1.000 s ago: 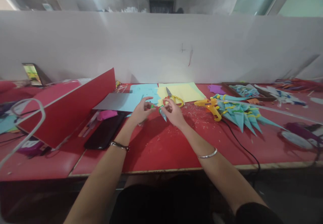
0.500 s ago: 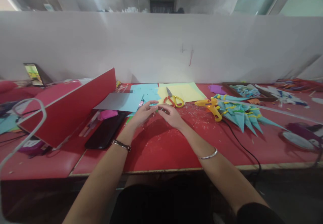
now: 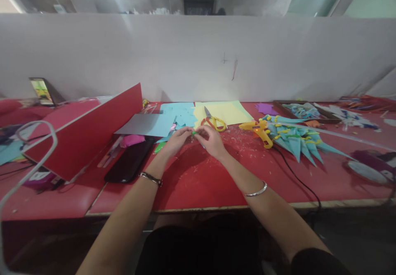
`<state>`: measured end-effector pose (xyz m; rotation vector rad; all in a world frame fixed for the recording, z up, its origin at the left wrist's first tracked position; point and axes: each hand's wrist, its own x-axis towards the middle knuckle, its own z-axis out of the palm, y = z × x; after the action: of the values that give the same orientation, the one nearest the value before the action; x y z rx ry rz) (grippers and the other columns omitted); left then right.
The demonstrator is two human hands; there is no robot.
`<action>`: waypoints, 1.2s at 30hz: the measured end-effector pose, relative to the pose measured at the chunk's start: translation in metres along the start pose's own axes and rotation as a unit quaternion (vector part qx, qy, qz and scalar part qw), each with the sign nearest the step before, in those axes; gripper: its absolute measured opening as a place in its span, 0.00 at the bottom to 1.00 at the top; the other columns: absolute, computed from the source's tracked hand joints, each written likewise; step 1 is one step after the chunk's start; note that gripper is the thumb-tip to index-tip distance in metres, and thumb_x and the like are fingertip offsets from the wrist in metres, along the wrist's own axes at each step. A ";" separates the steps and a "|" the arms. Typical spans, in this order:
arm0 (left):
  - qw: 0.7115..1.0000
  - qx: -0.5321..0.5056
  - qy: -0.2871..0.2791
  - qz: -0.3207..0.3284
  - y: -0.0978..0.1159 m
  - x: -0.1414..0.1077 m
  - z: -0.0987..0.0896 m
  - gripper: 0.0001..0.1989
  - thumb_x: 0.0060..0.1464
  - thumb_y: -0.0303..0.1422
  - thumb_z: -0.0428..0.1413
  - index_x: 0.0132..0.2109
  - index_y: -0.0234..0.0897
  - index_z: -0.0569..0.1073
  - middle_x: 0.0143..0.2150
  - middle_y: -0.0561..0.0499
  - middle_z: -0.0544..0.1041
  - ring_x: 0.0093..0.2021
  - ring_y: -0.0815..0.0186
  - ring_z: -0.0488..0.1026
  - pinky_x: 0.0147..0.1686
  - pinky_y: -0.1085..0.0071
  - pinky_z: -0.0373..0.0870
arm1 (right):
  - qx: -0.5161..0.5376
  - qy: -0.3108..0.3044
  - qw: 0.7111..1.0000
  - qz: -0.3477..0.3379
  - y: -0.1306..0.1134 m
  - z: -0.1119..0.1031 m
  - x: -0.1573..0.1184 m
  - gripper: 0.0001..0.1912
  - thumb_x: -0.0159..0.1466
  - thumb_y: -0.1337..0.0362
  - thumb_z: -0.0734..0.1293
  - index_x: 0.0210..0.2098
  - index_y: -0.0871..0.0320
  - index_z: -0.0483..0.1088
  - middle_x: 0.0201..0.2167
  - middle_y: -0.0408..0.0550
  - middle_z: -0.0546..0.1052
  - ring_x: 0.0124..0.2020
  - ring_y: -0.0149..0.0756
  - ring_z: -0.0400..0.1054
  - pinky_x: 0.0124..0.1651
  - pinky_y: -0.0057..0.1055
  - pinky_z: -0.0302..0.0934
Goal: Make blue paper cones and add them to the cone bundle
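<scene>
A small green piece (image 3: 194,133), too small to make out exactly, is pinched between the fingertips of both hands above the red tabletop. My left hand (image 3: 177,141) closes on it from the left, and my right hand (image 3: 212,141) from the right. Just beyond my right hand lie scissors (image 3: 218,122) with red and yellow handles, their blades on yellow paper (image 3: 232,112). Near my left hand are a pink-and-blue pen-like item (image 3: 173,126) and a flat green piece (image 3: 159,147).
To the right, a yellow glue gun (image 3: 260,132) with a black cord rests against folded light-blue paper cones (image 3: 297,141). A black phone (image 3: 128,161) lies at left, beside an upright red board (image 3: 89,130). A brown tray (image 3: 324,118) holds blue scraps at the back right.
My hands have turned and drawn slightly apart at the fingertips, so the green piece between them shows more. The things on the table have stayed in place.
</scene>
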<state>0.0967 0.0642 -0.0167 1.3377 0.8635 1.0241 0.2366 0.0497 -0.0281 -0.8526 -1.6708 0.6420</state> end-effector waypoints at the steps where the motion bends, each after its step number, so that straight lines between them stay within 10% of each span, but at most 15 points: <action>1: 1.000 -0.003 -0.001 -0.002 -0.001 0.000 0.001 0.06 0.43 0.33 0.52 0.29 0.35 0.66 0.22 0.58 0.64 0.24 0.76 0.62 0.28 0.77 0.60 | 0.000 0.000 1.000 0.001 0.000 0.000 0.000 0.04 0.54 0.64 0.62 0.30 0.56 0.64 0.27 0.44 0.70 0.29 0.32 0.66 0.33 0.29 0.62; 15: 0.994 0.071 -0.012 0.079 -0.009 0.004 0.003 0.13 0.49 0.41 0.51 0.29 0.35 0.65 0.19 0.57 0.65 0.20 0.76 0.60 0.24 0.77 0.57 | -0.018 0.001 0.999 -0.030 -0.002 -0.003 0.001 0.08 0.55 0.66 0.61 0.32 0.55 0.71 0.28 0.45 0.70 0.31 0.33 0.66 0.35 0.30 0.62; 25: 0.997 -0.024 -0.020 0.065 -0.004 -0.001 0.010 0.12 0.47 0.39 0.54 0.27 0.34 0.65 0.18 0.58 0.63 0.20 0.77 0.58 0.22 0.80 0.55 | 0.152 0.021 0.983 0.105 0.003 0.000 0.004 0.07 0.52 0.60 0.64 0.29 0.57 0.69 0.22 0.40 0.70 0.24 0.27 0.63 0.29 0.26 0.59; 32: 0.975 -0.165 0.143 0.049 -0.002 0.006 -0.004 0.06 0.46 0.32 0.53 0.27 0.34 0.65 0.19 0.58 0.62 0.18 0.78 0.57 0.21 0.80 0.57 | 0.287 0.051 0.945 0.150 0.008 -0.001 0.006 0.10 0.49 0.57 0.66 0.27 0.56 0.70 0.19 0.38 0.68 0.21 0.23 0.61 0.28 0.24 0.58; 36: 0.984 -0.078 0.158 0.011 -0.001 0.007 -0.008 0.07 0.45 0.29 0.47 0.31 0.33 0.68 0.22 0.56 0.65 0.19 0.76 0.60 0.22 0.78 0.57 | 0.286 0.096 0.939 0.167 0.014 -0.004 0.008 0.11 0.48 0.57 0.67 0.29 0.56 0.72 0.21 0.39 0.70 0.22 0.24 0.62 0.29 0.24 0.59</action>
<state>0.0913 0.0739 -0.0175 1.0699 0.9833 1.3171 0.2423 0.0640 -0.0330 -0.7420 -1.0766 1.1703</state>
